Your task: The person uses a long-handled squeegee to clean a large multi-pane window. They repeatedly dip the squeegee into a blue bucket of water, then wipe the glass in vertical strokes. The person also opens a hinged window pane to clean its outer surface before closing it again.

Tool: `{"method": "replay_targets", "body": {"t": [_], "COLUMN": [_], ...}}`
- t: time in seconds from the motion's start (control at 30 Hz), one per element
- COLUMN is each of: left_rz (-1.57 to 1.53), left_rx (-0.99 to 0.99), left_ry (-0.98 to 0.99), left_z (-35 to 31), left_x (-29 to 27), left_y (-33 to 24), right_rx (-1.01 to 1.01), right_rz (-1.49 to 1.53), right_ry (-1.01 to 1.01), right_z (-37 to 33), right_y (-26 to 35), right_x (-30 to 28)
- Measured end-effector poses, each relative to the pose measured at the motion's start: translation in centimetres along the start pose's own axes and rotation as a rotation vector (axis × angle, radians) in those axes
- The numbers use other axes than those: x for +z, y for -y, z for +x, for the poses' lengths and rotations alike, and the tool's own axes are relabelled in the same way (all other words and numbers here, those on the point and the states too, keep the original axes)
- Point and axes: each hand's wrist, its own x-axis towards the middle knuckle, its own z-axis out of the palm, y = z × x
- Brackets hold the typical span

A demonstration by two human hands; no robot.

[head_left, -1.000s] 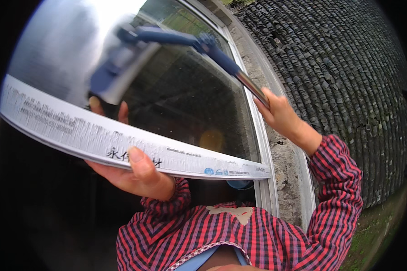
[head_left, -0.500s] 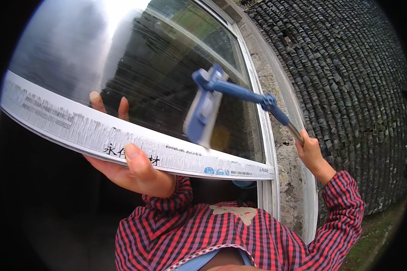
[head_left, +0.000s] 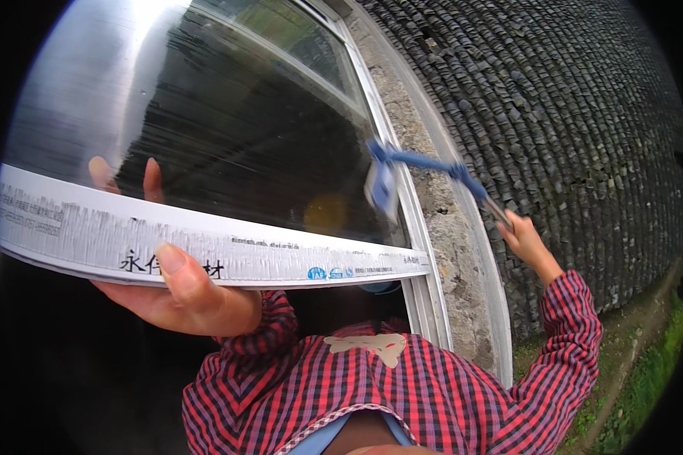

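Note:
My left hand (head_left: 205, 303) is closed around the white window sash (head_left: 303, 256), thumb on its lettered face. Two of its fingertips show beyond the sash, at the dark glass pane (head_left: 258, 152). Out over the wall on the right, my right hand (head_left: 530, 243) grips the metal end of a blue-jointed window squeegee (head_left: 421, 161). The tool bends at its joint, and its blurred blue and white head hangs at the right edge of the pane. Whether the head touches the glass I cannot tell.
A rough concrete sill (head_left: 451, 250) runs outside the window frame track (head_left: 423, 307). Beyond it spreads a grey tiled roof (head_left: 577, 159), with grass (head_left: 645, 387) at lower right. Part of a blue round object (head_left: 379, 287) shows under the sash.
The squeegee head has swung from over the pane to its right edge. My left hand keeps its hold on the sash. The whole view has shifted slightly.

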Motion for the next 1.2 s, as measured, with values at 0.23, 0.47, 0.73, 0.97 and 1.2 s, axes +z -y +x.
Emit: {"method": "replay_targets", "body": {"t": [0.23, 0.47, 0.73, 0.97, 1.2], "left_rz": [-0.039, -0.214, -0.234, -0.323, -0.290], "left_rx": [-0.019, -0.089, -0.087, -0.109, -0.098], "left_ry": [0.008, -0.072, 0.006, -0.009, 0.053], "left_z": [0.6, 0.4, -0.2, -0.6, -0.6], "left_x": [-0.1, 0.1, -1.0, -0.9, -1.4], "left_y": [0.7, 0.6, 0.1, 0.2, 0.0], "right_rx": [-0.406, 0.111, -0.484, -0.337, -0.561], "right_rz": [0.040, -0.033, 0.178, 0.205, 0.213], "right_ry": [-0.441, -0.850, -0.765, -0.693, -0.631], "right_z": [10.1, 0.2, 15.4, 13.9, 28.0], "right_y": [8.9, 1.7, 16.2, 9.3, 25.4], "right_x": [-9.1, -4.7, -13.6, -4.0, -8.4]}}
